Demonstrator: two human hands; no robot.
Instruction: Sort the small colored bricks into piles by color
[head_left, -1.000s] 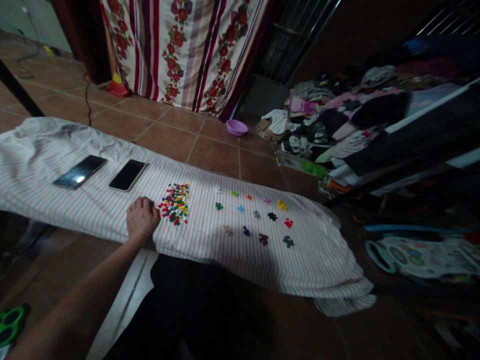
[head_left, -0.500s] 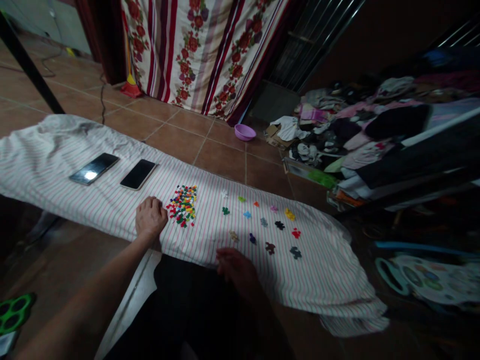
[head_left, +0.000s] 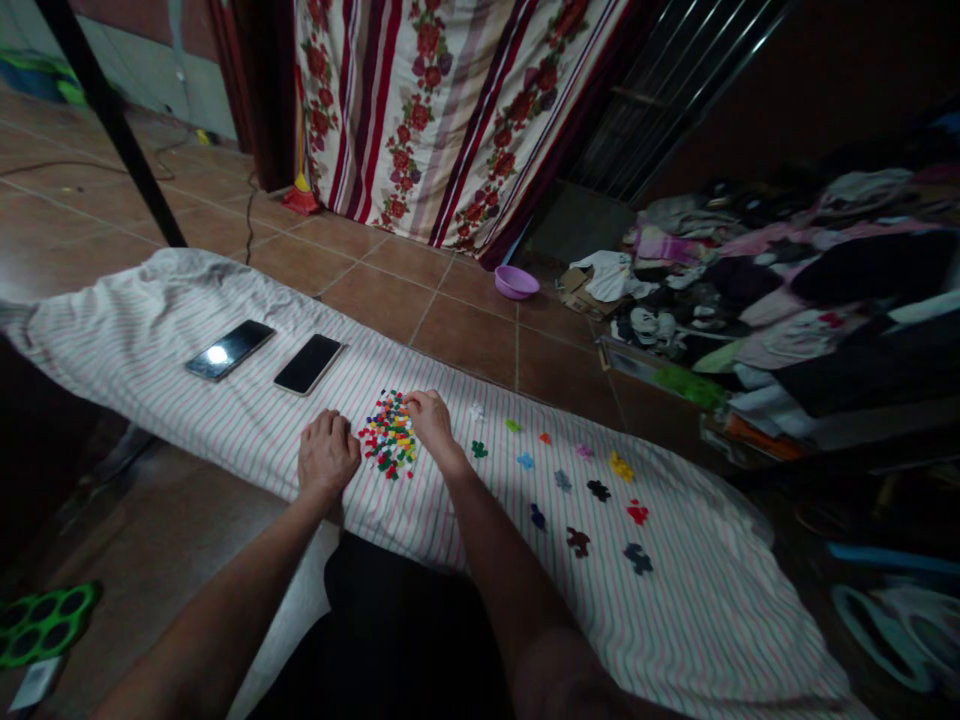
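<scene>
A pile of small mixed-colour pieces [head_left: 388, 440] lies on the striped cloth [head_left: 465, 545]. My right hand [head_left: 433, 418] reaches to the pile's far right edge, thumb and forefinger pinched together; whatever is between them is too small to make out. Palm down on the cloth, my left hand [head_left: 328, 452] rests just left of the pile, fingers bent and slightly apart, holding nothing I can see. Right of the pile lie small single-colour heaps, among them green [head_left: 479, 450], white [head_left: 477, 412], light blue [head_left: 526, 461], yellow [head_left: 621, 466] and brown [head_left: 578, 542]. My right forearm hides part of the cloth.
Two phones, a silvery one [head_left: 230, 350] and a black-screened one [head_left: 309, 364], lie on the cloth at left. Beyond, a purple basin [head_left: 517, 283] stands on the tiled floor near a floral curtain [head_left: 420, 120]. Heaped clothes [head_left: 742, 270] fill the right side.
My right hand has moved from the cloth's near edge, beside the beige heap, forward and left to the mixed pile. My left hand stays in place; the camera view has shifted.
</scene>
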